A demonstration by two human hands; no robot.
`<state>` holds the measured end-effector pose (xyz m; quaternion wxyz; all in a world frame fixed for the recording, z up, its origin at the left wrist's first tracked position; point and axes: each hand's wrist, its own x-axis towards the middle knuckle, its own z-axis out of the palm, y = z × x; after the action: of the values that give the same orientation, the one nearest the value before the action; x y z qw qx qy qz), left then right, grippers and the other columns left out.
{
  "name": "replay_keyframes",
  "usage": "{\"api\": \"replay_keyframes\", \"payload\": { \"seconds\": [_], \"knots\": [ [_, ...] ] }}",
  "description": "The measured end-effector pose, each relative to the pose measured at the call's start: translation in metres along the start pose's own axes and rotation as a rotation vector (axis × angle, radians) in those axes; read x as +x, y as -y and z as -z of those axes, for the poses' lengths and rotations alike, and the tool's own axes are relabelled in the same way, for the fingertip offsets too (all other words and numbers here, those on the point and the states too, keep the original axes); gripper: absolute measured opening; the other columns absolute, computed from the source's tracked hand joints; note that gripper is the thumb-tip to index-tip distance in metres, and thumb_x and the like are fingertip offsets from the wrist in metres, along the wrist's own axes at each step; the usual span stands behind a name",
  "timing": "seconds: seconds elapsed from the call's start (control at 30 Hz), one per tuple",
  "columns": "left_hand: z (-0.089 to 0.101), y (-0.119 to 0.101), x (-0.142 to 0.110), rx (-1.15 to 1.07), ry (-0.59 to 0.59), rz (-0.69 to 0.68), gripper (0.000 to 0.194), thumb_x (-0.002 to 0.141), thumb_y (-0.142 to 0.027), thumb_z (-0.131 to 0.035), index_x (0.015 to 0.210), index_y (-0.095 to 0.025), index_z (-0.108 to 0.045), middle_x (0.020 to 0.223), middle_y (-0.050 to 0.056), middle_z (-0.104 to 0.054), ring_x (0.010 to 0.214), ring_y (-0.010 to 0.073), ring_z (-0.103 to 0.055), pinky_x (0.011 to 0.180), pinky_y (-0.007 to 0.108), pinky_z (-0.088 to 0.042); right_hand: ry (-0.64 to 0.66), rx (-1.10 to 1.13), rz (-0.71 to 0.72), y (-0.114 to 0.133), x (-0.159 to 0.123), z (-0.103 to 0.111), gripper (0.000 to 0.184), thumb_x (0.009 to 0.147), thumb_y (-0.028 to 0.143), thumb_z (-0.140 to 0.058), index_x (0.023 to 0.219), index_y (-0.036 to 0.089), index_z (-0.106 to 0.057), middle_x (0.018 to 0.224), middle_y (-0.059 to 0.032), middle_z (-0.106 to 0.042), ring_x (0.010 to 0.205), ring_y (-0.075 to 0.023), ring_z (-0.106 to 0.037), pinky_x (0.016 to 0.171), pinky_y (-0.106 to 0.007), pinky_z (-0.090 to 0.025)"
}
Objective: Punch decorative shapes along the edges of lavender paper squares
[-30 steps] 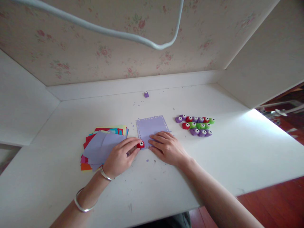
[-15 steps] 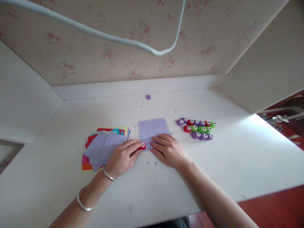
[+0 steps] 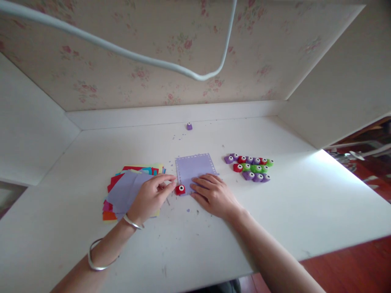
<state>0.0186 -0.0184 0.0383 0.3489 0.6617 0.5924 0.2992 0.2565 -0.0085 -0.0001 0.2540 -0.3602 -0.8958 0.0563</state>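
The left hand [image 3: 152, 194] had let go of the red punch [image 3: 180, 190] at the near-left corner of the paper [image 3: 195, 165], fingers and thumb parted. The right hand [image 3: 215, 195] lay spread on it; edge-punching seemed underway, another squeeze needing a fresh pinch.

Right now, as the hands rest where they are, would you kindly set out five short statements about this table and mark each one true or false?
1. The right hand lies on the hole-edged purple sheet. True.
2. The silver bracelets are on the right arm. False: both silver bracelets are on the left arm.
3. A red punch sits at the purple sheet's near left corner. True.
4. The clustered punches to the right of the purple sheet are all purple. False: some are red and some green.
5. A lone purple punch stands near the back of the table. True.
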Motion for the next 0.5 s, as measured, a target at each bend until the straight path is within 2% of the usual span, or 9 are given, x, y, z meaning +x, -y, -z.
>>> {"api": "replay_keyframes", "payload": {
  "seconds": [0.07,0.13,0.3,0.5],
  "knots": [
    [0.0,-0.006,0.004,-0.095,0.102,0.164,0.035,0.086,-0.047,-0.057,0.104,-0.019,-0.069,0.066,0.0,-0.066,0.054,0.0132,-0.059,0.047,0.022,-0.047,-0.005,0.0,0.001,0.0,0.0,0.0,0.026,0.095,0.032,-0.053,0.114,0.022,-0.068,0.116,-0.0055,-0.07,0.11,-0.0239,-0.06,0.099,-0.043,-0.046],
    [-0.003,-0.01,0.005,-0.166,0.163,0.248,0.038,0.083,-0.046,-0.06,0.106,-0.017,-0.069,0.059,-0.002,-0.063,0.049,0.0121,-0.056,0.044,0.021,-0.044,-0.009,-0.003,0.003,0.0,-0.001,0.0,0.026,0.095,0.033,-0.054,0.114,0.022,-0.068,0.116,-0.0055,-0.07,0.11,-0.0239,-0.06,0.098,-0.043,-0.046],
    [-0.016,-0.011,0.006,-0.237,0.187,0.339,0.038,0.08,-0.041,-0.065,0.109,-0.016,-0.068,0.063,0.0,-0.068,0.052,0.0122,-0.061,0.05,0.021,-0.049,-0.011,-0.014,0.006,0.0,0.0,-0.001,0.026,0.095,0.033,-0.054,0.114,0.022,-0.068,0.115,-0.0054,-0.07,0.11,-0.0237,-0.06,0.097,-0.042,-0.046],
    [-0.023,-0.002,0.01,-0.278,0.169,0.308,0.029,0.078,-0.036,-0.067,0.098,-0.016,-0.072,0.083,0.004,-0.074,0.061,0.0128,-0.066,0.058,0.022,-0.054,-0.013,-0.017,0.004,0.0,-0.001,-0.001,0.027,0.095,0.033,-0.054,0.115,0.022,-0.068,0.116,-0.0056,-0.07,0.109,-0.0243,-0.06,0.096,-0.042,-0.047]
  ]
}}
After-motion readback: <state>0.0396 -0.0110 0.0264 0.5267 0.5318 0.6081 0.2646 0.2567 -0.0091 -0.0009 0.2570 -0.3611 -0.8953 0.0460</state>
